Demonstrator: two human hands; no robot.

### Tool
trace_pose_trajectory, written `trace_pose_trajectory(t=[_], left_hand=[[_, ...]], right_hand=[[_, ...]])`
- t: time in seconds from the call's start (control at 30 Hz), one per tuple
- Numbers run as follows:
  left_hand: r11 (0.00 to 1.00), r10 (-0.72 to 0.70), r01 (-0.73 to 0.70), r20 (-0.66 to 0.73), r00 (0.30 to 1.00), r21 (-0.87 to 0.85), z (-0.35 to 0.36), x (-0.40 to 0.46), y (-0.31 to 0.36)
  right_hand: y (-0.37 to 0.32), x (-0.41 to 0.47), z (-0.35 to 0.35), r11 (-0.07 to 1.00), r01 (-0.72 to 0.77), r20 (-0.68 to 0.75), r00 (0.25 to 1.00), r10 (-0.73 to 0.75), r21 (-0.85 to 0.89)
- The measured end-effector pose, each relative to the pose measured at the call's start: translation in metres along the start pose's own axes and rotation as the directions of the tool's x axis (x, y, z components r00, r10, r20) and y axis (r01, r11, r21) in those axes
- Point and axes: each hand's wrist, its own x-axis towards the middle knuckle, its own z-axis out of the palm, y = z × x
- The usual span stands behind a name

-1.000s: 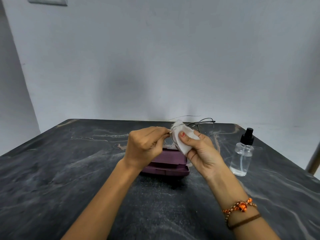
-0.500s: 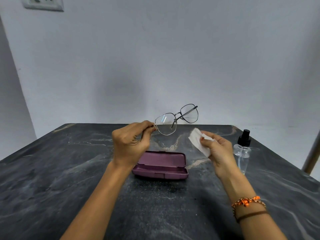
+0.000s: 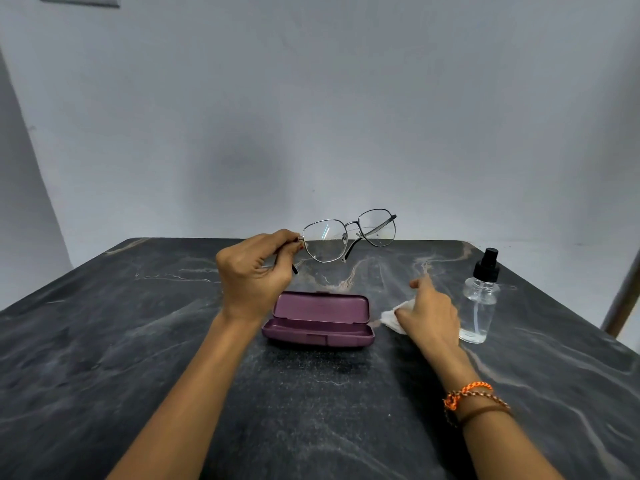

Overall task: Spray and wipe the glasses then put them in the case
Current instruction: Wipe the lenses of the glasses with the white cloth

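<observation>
- Purple case (image 3: 318, 322): open on dark marbled table (image 3: 104, 341), lid raised toward the wall, tray bare. Taken as landmark.
- Glasses (image 3: 349, 235): aloft above and behind the case, clear of the table, near temple folded, far temple seemingly folded across behind the lenses.
- Left hand (image 3: 254, 271): above-left of the case, thumb and forefinger pinching the frame at the left hinge, remaining fingers curled.
- Right hand (image 3: 429, 311): just right of the case, low on the table, over white wipe (image 3: 394, 317); forefinger extended, other fingers loosely bent. Gripped or merely covered: cannot tell.
- Spray bottle (image 3: 479, 303): upright, right of the case beyond the right hand, untouched.
- Step in hand, judged: wipe set aside, glasses due for the case.
- Advice: confirm both temples flat first; lower lenses level into the tray, hold kept at the hinge, off the cleaned glass; steady the case with the free hand; close lid only once the frame sits fully within.
- Against half a second ago: wipe down from mid-air to the table beside the case; glasses little changed.
</observation>
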Motion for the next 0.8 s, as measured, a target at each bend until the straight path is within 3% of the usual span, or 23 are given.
trace_pose_trajectory(t=[0.2, 0.3, 0.37, 0.4, 0.47, 0.53, 0.6, 0.7, 0.8], left_hand=[[1.0, 0.002, -0.002, -0.013, 1.0, -0.005, 0.0, 0.0, 0.0], [1.0, 0.015, -0.015, -0.007, 1.0, 0.003, 0.0, 0.0, 0.0], [1.0, 0.027, -0.027, 0.003, 1.0, 0.006, 0.0, -0.001, 0.001], [0.999, 0.032, -0.032, 0.009, 0.999, 0.002, 0.001, -0.002, 0.001], [0.999, 0.051, -0.051, 0.031, 0.998, -0.008, 0.003, -0.003, 0.003], [0.996, 0.085, -0.085, 0.062, 0.994, -0.004, 0.005, -0.004, 0.005], [0.995, 0.103, -0.104, 0.092, 0.99, -0.003, 0.006, -0.006, 0.004], [0.994, 0.113, -0.113, 0.118, 0.987, -0.001, 0.005, -0.007, 0.001], [0.993, 0.115, -0.117, 0.121, 0.986, 0.007, 0.005, -0.007, -0.002]], right_hand=[[0.007, 0.002, 0.003, 0.996, -0.006, 0.013, 1.0, 0.005, 0.085], [0.003, 0.004, -0.005, 0.949, 0.033, -0.169, 0.985, 0.022, 0.313], [-0.004, 0.005, -0.013, 0.861, 0.074, -0.268, 0.96, 0.075, 0.504], [-0.007, 0.006, -0.016, 0.772, 0.052, -0.234, 0.964, 0.127, 0.633], [-0.018, 0.005, -0.022, 0.427, -0.134, 0.053, 0.979, 0.196, 0.894], [-0.029, 0.001, -0.028, 0.048, -0.359, 0.353, 0.93, 0.106, 0.932], [-0.038, -0.003, -0.034, -0.198, -0.475, 0.482, 0.876, -0.014, 0.857], [-0.042, -0.007, -0.041, -0.359, -0.529, 0.524, 0.843, -0.12, 0.769], [-0.041, -0.009, -0.046, -0.359, -0.541, 0.518, 0.839, -0.166, 0.761]])
